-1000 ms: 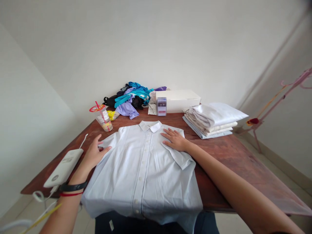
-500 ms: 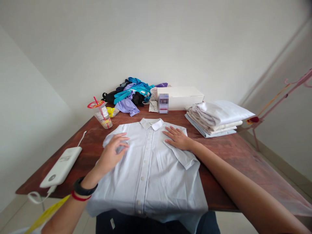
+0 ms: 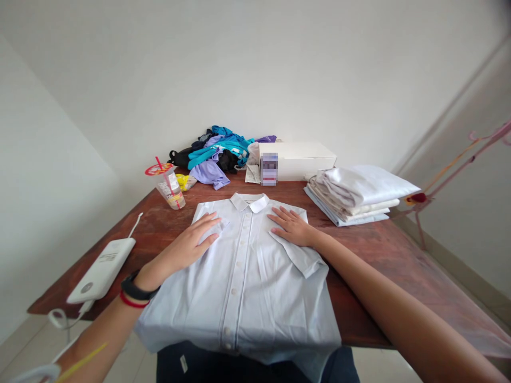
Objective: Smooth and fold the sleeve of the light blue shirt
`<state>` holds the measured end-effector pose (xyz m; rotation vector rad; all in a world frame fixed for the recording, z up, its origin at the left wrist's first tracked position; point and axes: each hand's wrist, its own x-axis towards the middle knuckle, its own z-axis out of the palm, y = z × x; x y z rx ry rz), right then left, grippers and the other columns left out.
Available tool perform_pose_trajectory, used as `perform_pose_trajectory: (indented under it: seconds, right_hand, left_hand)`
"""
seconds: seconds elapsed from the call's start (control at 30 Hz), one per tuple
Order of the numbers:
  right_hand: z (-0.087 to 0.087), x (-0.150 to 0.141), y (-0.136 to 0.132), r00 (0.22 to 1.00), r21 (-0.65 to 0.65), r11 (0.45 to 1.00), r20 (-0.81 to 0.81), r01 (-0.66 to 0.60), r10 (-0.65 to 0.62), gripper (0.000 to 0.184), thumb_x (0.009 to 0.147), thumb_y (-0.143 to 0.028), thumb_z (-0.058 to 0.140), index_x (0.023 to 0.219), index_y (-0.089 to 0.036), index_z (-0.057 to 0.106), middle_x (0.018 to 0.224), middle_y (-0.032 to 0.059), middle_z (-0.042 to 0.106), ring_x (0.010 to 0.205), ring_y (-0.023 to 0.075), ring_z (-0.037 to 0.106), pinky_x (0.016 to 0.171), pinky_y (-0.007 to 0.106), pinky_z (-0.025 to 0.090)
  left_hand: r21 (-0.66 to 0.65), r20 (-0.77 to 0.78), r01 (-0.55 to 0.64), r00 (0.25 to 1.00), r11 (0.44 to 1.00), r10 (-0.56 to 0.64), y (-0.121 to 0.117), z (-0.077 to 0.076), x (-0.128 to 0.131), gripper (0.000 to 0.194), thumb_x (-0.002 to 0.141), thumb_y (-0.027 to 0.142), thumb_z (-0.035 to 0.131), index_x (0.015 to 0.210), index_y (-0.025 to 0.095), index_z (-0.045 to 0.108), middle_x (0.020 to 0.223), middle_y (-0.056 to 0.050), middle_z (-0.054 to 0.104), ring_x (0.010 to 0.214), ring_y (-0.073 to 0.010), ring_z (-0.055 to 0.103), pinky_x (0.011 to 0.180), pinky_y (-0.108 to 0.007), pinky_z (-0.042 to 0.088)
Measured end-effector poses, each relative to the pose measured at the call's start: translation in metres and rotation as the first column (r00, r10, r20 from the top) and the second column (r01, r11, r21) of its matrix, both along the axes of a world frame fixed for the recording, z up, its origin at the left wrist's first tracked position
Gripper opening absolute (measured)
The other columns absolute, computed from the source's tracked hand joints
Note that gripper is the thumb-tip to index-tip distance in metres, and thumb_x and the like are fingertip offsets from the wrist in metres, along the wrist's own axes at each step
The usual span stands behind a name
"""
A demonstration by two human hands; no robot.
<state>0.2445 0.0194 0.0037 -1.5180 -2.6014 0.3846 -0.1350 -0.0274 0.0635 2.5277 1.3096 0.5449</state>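
Note:
A pale blue button-up shirt (image 3: 243,276) lies face up on the brown wooden table (image 3: 383,250), collar away from me and hem hanging over the near edge. Both short sleeves are folded inward onto the front. My left hand (image 3: 190,243) lies flat, fingers spread, on the folded left sleeve near the shoulder. Pressing flat on the folded right sleeve beside the collar is my right hand (image 3: 291,226). Neither hand grips anything.
A stack of folded white shirts (image 3: 355,194) sits at the right. A white box (image 3: 297,159) and a heap of coloured clothes (image 3: 215,154) lie at the back. A plastic cup with straw (image 3: 170,187) stands at the back left; a white power bank (image 3: 101,268) with cable lies at the left edge.
My left hand took the left sleeve from the table side, carried it inward over the shirt front, and now lies flat on it. My right hand stayed in place.

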Motion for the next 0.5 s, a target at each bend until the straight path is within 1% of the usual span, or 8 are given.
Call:
perform_pose_trajectory:
  seconds: [0.1, 0.13, 0.2, 0.3, 0.33, 0.4, 0.47, 0.5]
  right_hand:
    - [0.000, 0.000, -0.002, 1.000, 0.002, 1.000, -0.014, 0.002, -0.002, 0.072, 0.105, -0.066, 0.032, 0.164, -0.026, 0.035, 0.174, 0.0103, 0.018, 0.161, 0.0350, 0.013, 0.128, 0.059, 0.015]
    - [-0.001, 0.000, -0.002, 1.000, 0.003, 1.000, -0.022, 0.004, -0.004, 0.071, 0.105, -0.066, 0.033, 0.164, -0.026, 0.035, 0.174, 0.0102, 0.019, 0.161, 0.0350, 0.013, 0.128, 0.059, 0.015]
    - [-0.004, 0.000, -0.001, 0.999, 0.002, 1.000, -0.042, 0.008, -0.008, 0.070, 0.105, -0.065, 0.036, 0.164, -0.026, 0.037, 0.174, 0.0104, 0.020, 0.161, 0.0353, 0.014, 0.128, 0.060, 0.015]
    - [0.003, -0.001, -0.001, 0.993, 0.004, 1.000, -0.118, 0.005, -0.005, 0.067, 0.104, -0.061, 0.043, 0.159, -0.023, 0.045, 0.172, 0.0128, 0.028, 0.160, 0.0371, 0.018, 0.127, 0.062, 0.017]
    - [0.010, -0.002, -0.002, 0.985, 0.010, 1.000, -0.171, -0.003, 0.005, 0.065, 0.104, -0.060, 0.046, 0.156, -0.021, 0.050, 0.169, 0.0143, 0.033, 0.159, 0.0377, 0.021, 0.127, 0.062, 0.020]
    - [0.037, -0.005, -0.013, 0.945, 0.019, 0.999, -0.326, -0.027, 0.032, 0.059, 0.103, -0.059, 0.050, 0.145, -0.020, 0.062, 0.159, 0.0167, 0.050, 0.155, 0.0381, 0.034, 0.124, 0.060, 0.030]
    - [0.076, -0.007, -0.036, 0.849, -0.007, 0.999, -0.527, -0.040, 0.031, 0.051, 0.103, -0.058, 0.052, 0.135, -0.022, 0.070, 0.141, 0.0151, 0.067, 0.137, 0.0348, 0.058, 0.113, 0.052, 0.048]
    - [0.096, -0.008, -0.052, 0.794, -0.033, 0.994, -0.605, -0.106, 0.065, 0.047, 0.104, -0.055, 0.052, 0.131, -0.023, 0.072, 0.126, 0.0126, 0.075, 0.124, 0.0312, 0.067, 0.107, 0.048, 0.052]
  left_hand:
    - [-0.091, -0.241, -0.112, 0.967, 0.990, 0.088, 0.030, -0.030, -0.006, 0.065, 0.107, 0.056, 0.040, 0.162, 0.021, 0.042, 0.172, -0.013, 0.026, 0.159, -0.0343, 0.024, 0.126, -0.055, 0.027]
    - [-0.088, -0.298, -0.154, 0.947, 0.984, 0.122, 0.036, -0.039, -0.005, 0.066, 0.107, 0.057, 0.039, 0.163, 0.022, 0.039, 0.173, -0.013, 0.022, 0.159, -0.0358, 0.021, 0.126, -0.058, 0.026]
    - [-0.054, -0.360, -0.211, 0.916, 0.976, 0.178, 0.042, -0.054, -0.003, 0.066, 0.107, 0.057, 0.038, 0.165, 0.024, 0.035, 0.173, -0.011, 0.019, 0.160, -0.0365, 0.017, 0.126, -0.061, 0.022]
    - [0.000, -0.361, -0.231, 0.907, 0.973, 0.215, 0.041, -0.064, -0.001, 0.063, 0.109, 0.055, 0.034, 0.165, 0.027, 0.035, 0.174, -0.008, 0.020, 0.160, -0.0344, 0.018, 0.126, -0.060, 0.021]
    - [0.010, -0.352, -0.231, 0.910, 0.973, 0.220, 0.040, -0.065, -0.001, 0.062, 0.109, 0.054, 0.033, 0.165, 0.027, 0.036, 0.173, -0.008, 0.021, 0.160, -0.0337, 0.019, 0.126, -0.059, 0.021]
    - [0.025, -0.334, -0.232, 0.915, 0.972, 0.226, 0.038, -0.064, -0.001, 0.061, 0.109, 0.053, 0.032, 0.164, 0.028, 0.037, 0.173, -0.007, 0.023, 0.160, -0.0328, 0.021, 0.126, -0.058, 0.022]
    - [0.028, -0.325, -0.230, 0.918, 0.973, 0.227, 0.038, -0.064, -0.002, 0.061, 0.109, 0.054, 0.032, 0.163, 0.028, 0.039, 0.173, -0.007, 0.024, 0.159, -0.0325, 0.023, 0.126, -0.058, 0.022]
    - [0.029, -0.323, -0.231, 0.919, 0.972, 0.228, 0.038, -0.064, -0.002, 0.061, 0.109, 0.054, 0.032, 0.163, 0.028, 0.039, 0.173, -0.008, 0.025, 0.159, -0.0325, 0.023, 0.126, -0.058, 0.022]
